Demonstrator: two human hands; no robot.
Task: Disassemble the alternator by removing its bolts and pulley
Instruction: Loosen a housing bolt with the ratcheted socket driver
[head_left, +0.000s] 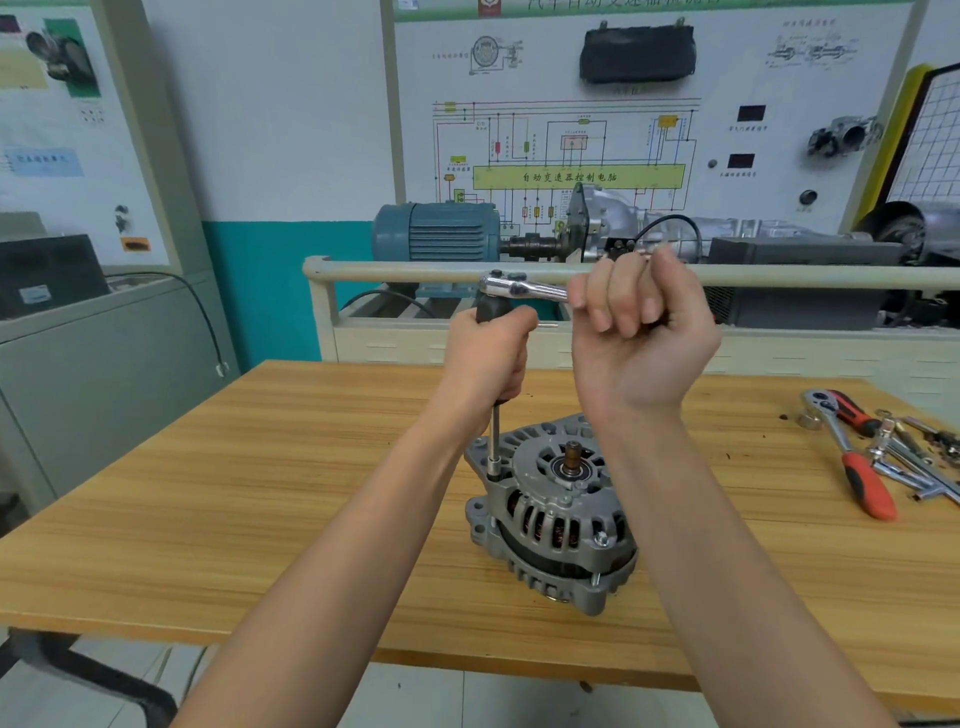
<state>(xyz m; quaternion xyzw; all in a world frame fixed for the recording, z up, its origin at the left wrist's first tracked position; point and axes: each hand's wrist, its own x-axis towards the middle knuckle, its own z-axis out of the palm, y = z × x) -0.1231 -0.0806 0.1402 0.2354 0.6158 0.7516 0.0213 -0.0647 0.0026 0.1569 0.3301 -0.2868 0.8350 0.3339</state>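
A wooden table (260, 493) with a light grain top carries a grey metal alternator (556, 514) standing near its middle, shaft end up. Well apart at the right edge lies a heap of tools (898, 457): a red-handled ratchet (852, 462), metal bars and a small socket (808, 419).

Grey alternator (553, 514) sits on the table, bare shaft (572, 457) pointing up.

The right hand (636, 332) hides the chrome ratchet wrench's (519, 288) handle; the left hand (488, 353) covers the black extension grip (491, 309).
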